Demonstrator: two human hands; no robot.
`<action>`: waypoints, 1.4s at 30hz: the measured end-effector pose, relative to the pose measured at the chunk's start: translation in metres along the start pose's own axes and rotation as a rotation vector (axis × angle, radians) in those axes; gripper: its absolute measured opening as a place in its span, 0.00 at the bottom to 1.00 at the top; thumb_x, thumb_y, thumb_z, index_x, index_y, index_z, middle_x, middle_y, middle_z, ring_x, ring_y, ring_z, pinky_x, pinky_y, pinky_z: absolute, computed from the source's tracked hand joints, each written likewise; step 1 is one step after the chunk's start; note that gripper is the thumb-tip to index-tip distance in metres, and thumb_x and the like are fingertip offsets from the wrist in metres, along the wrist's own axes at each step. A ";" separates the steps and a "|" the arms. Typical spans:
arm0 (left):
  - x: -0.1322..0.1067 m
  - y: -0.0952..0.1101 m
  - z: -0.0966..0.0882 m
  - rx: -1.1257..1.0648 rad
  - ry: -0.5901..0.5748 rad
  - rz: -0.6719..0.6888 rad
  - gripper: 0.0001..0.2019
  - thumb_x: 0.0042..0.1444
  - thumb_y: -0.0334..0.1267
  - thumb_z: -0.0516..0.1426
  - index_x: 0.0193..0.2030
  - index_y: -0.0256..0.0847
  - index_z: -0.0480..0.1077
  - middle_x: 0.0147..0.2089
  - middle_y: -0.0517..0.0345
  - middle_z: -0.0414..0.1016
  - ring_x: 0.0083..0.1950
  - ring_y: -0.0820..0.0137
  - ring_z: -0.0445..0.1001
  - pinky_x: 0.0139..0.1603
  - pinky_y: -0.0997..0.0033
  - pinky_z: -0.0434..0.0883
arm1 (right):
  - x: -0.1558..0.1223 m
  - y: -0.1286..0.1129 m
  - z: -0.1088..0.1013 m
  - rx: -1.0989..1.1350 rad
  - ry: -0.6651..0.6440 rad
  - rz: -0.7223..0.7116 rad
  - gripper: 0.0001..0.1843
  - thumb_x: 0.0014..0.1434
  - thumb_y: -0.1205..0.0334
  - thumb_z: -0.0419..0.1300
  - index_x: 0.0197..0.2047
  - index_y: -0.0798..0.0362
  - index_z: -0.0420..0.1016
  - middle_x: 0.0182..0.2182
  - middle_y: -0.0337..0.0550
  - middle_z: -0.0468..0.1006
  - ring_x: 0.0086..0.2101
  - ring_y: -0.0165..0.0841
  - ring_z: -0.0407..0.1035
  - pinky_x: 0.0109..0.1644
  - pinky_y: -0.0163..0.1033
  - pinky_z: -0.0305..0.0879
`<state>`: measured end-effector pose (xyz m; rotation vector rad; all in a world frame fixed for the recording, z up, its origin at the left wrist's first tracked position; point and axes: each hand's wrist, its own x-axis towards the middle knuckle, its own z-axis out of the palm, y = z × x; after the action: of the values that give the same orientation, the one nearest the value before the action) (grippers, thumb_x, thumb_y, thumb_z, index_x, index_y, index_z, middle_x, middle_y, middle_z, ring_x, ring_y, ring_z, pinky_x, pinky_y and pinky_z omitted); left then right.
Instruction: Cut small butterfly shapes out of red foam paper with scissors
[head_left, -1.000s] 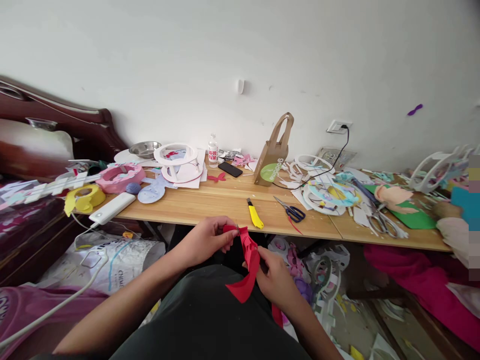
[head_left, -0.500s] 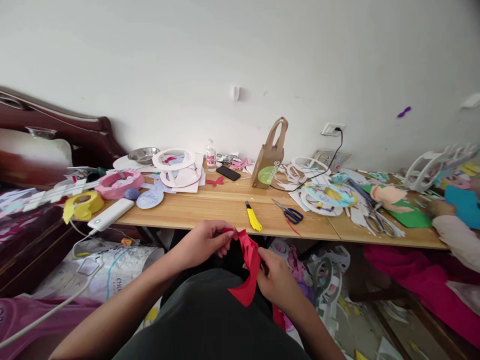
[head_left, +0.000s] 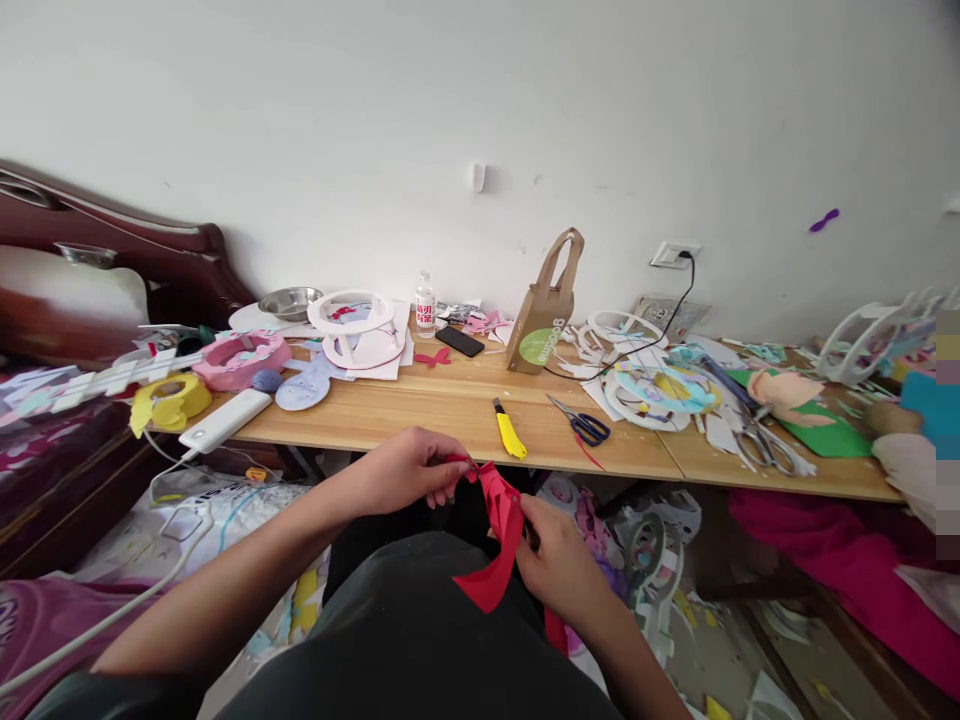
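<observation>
Over my lap, just off the table's front edge, a strip of red material (head_left: 504,520) with cut openings hangs between my hands; whether it is felt, foam or paper I cannot tell. My left hand (head_left: 420,465) pinches its narrow left end between thumb and fingers. At its right edge, my right hand (head_left: 556,545) is closed on the strip, with the lower tail curling down to the left. On the tabletop beyond lie a yellow utility knife (head_left: 510,432) and dark-handled scissors (head_left: 585,422) beside a thin red scrap (head_left: 589,455).
A paper bag (head_left: 541,310), black phone (head_left: 460,341), bottle (head_left: 425,305) and red cutout (head_left: 433,357) stand or lie farther back. White rings (head_left: 352,312) and a white power bank (head_left: 225,422) are left. Another person's sleeve (head_left: 904,465) reaches in at far right.
The view has shifted slightly, so the table items sit a little farther right. Both hands keep their grip on the red strip, which has barely moved.
</observation>
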<state>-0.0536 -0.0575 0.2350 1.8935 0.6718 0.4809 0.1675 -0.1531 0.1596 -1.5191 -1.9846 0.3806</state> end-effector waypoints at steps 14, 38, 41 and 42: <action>0.001 -0.008 -0.003 -0.043 -0.028 -0.021 0.16 0.59 0.50 0.57 0.35 0.38 0.76 0.24 0.61 0.71 0.24 0.74 0.69 0.26 0.76 0.67 | -0.002 0.002 0.000 0.010 0.007 -0.003 0.08 0.60 0.69 0.52 0.34 0.51 0.71 0.32 0.44 0.77 0.35 0.37 0.71 0.38 0.37 0.60; -0.004 -0.049 0.010 -0.471 0.125 -0.100 0.22 0.58 0.56 0.60 0.32 0.36 0.66 0.24 0.55 0.77 0.22 0.74 0.73 0.25 0.76 0.70 | -0.013 0.013 0.018 0.590 0.590 0.178 0.13 0.60 0.52 0.63 0.40 0.52 0.70 0.35 0.44 0.78 0.36 0.35 0.74 0.43 0.41 0.71; -0.008 -0.047 0.012 -0.335 0.116 -0.086 0.22 0.59 0.56 0.57 0.29 0.37 0.65 0.18 0.61 0.72 0.17 0.77 0.67 0.20 0.79 0.64 | -0.003 -0.008 0.018 0.588 0.480 0.049 0.11 0.58 0.56 0.65 0.40 0.51 0.70 0.41 0.47 0.79 0.38 0.35 0.74 0.45 0.40 0.71; -0.010 -0.045 0.013 -0.299 0.107 -0.082 0.22 0.59 0.56 0.57 0.28 0.38 0.65 0.17 0.62 0.70 0.17 0.78 0.65 0.20 0.79 0.62 | 0.002 -0.015 0.017 0.608 0.432 0.030 0.12 0.57 0.57 0.67 0.40 0.51 0.70 0.43 0.48 0.79 0.37 0.34 0.74 0.44 0.40 0.71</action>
<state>-0.0642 -0.0581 0.1881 1.5624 0.7036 0.5983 0.1451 -0.1534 0.1549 -1.1208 -1.3454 0.5533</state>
